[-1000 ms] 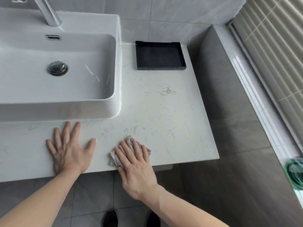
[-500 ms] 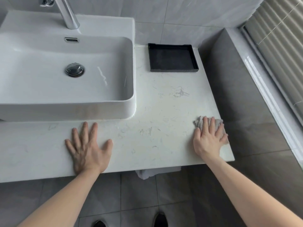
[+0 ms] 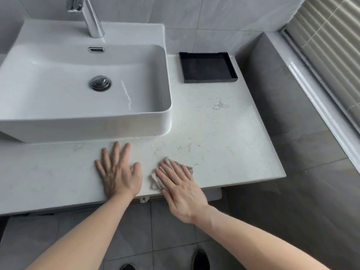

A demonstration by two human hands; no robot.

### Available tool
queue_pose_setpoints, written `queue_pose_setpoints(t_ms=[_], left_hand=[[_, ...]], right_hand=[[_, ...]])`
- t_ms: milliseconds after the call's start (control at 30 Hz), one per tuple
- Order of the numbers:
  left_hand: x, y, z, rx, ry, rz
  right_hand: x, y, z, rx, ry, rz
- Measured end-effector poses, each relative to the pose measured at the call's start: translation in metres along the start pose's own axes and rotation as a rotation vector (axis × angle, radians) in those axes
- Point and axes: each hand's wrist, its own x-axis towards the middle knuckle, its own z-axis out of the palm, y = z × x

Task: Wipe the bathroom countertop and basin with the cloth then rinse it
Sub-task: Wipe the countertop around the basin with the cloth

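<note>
Front edge of the counter (image 3: 224, 133): right hand (image 3: 180, 184) presses flat, fingers straight and slightly apart, on the cloth (image 3: 155, 179); left hand (image 3: 118, 172) splayed flat just beside it. Step: wiping the counter, cloth back from the right edge where it was half a second ago. Next, probably the marks mid-surface, then the basin (image 3: 83, 78) and tray (image 3: 207, 67) beyond.

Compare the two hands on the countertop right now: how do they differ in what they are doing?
The left hand lies bare on the countertop, fingers spread wide, touching nothing else; the right hand presses flat on the cloth, fingers close together. The left hand sits nearer the basin; the right hand sits closer to the counter's front edge. Both are flat, palm down, with straight fingers.
</note>
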Motion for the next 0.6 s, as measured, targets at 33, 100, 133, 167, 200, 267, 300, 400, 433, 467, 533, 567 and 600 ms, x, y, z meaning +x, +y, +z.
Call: queue_pose_setpoints(t_ms=[33,100,133,167,200,267,300,400,433,467,533,567,600], left_hand=[[0.0,-0.002,-0.001,-0.014,-0.006,0.017],[-0.001,-0.008,-0.004,-0.037,-0.027,0.051],[-0.002,-0.01,-0.005,-0.047,-0.038,0.068],[-0.002,-0.014,-0.006,-0.052,-0.049,0.088],[-0.003,-0.018,-0.007,-0.053,-0.063,0.11],[-0.005,-0.029,-0.01,-0.06,-0.096,0.16],[-0.004,-0.035,-0.012,-0.069,-0.11,0.189],[-0.002,-0.061,-0.026,-0.114,-0.099,0.264],[0.0,-0.074,-0.032,-0.125,-0.072,0.268],[0.003,-0.089,-0.039,-0.136,-0.049,0.257],[0.011,-0.125,-0.053,-0.146,-0.023,0.2],[0.016,-0.143,-0.06,-0.138,-0.015,0.159],[0.021,-0.161,-0.068,-0.123,-0.004,0.116]], right_hand=[[-0.005,0.008,-0.002,-0.008,-0.01,-0.008],[-0.006,0.037,-0.007,-0.025,0.004,0.075],[-0.003,0.055,-0.01,-0.017,0.041,0.171],[0.0,0.074,-0.015,0.001,0.084,0.285],[0.003,0.093,-0.02,0.024,0.113,0.399],[0.01,0.124,-0.03,0.054,0.124,0.602],[0.014,0.132,-0.033,0.06,0.126,0.691],[0.03,0.118,-0.031,0.101,0.157,0.868],[0.035,0.103,-0.026,0.098,0.168,0.857],[0.038,0.084,-0.02,0.088,0.177,0.801],[0.041,0.042,-0.007,0.077,0.171,0.629],[0.04,0.019,-0.001,0.075,0.161,0.541],[0.038,-0.005,0.005,0.069,0.154,0.46]])
